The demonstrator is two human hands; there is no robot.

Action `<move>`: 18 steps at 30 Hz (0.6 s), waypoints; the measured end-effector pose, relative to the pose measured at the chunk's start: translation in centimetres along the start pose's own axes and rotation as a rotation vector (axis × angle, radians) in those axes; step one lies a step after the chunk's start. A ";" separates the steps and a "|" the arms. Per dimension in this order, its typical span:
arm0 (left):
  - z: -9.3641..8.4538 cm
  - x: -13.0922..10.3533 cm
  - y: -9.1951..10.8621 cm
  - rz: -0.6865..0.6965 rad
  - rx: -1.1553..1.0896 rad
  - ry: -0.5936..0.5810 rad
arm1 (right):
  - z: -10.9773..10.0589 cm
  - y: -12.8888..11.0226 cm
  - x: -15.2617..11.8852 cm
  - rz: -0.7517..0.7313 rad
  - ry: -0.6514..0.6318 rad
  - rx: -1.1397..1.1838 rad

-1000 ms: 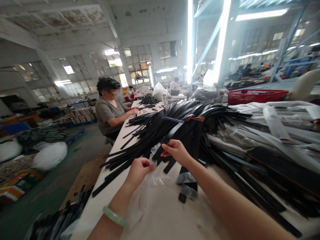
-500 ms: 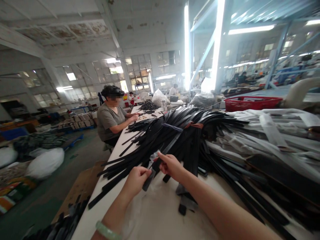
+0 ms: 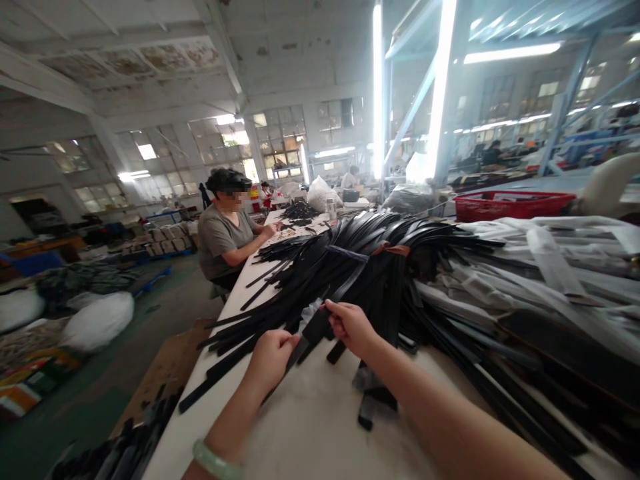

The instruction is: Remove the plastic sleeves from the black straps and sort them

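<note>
A black strap-like strip slants between my two hands above the table. My left hand is closed in a pinch on its lower part, thumb on top. Higher up, my right hand has thumb and fingers pinched at the strip's edge. Crumpled clear film clings along the strip's upper left side. Just beyond my hands lies a large heap of similar black strips, tied with a dark band and a brown band. Some strip ends hang toward me.
The white table runs away from me. A co-worker sits along its left side. White-wrapped strips lie at right, with a red basket behind. Cardboard and more black strips are below the left edge.
My right hand has shifted slightly right, and more of the strip's dark surface shows between my hands. The film now sits along the strip's upper left side, away from my right fingertips.
</note>
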State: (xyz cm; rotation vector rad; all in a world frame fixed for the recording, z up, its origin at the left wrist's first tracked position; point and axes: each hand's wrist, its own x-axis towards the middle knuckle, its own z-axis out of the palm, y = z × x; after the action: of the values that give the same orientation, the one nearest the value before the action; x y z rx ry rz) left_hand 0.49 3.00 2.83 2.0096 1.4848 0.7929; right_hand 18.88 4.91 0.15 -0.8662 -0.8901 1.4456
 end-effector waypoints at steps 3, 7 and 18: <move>0.1 0.1 -0.1 0.006 0.019 0.054 | 1.2 1.0 -0.8 0.042 -0.118 -0.063; 0.0 0.1 -0.4 -0.003 0.027 0.017 | 1.3 1.3 -0.7 0.057 -0.097 0.016; -0.5 0.0 0.1 0.008 0.053 0.022 | 1.1 1.1 -0.6 0.060 -0.099 0.000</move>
State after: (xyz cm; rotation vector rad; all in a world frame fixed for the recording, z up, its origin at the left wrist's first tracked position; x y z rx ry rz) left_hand 0.22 3.04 3.22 2.0533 1.5257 0.7893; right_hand 17.43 4.22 -0.29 -0.8331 -0.9449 1.5518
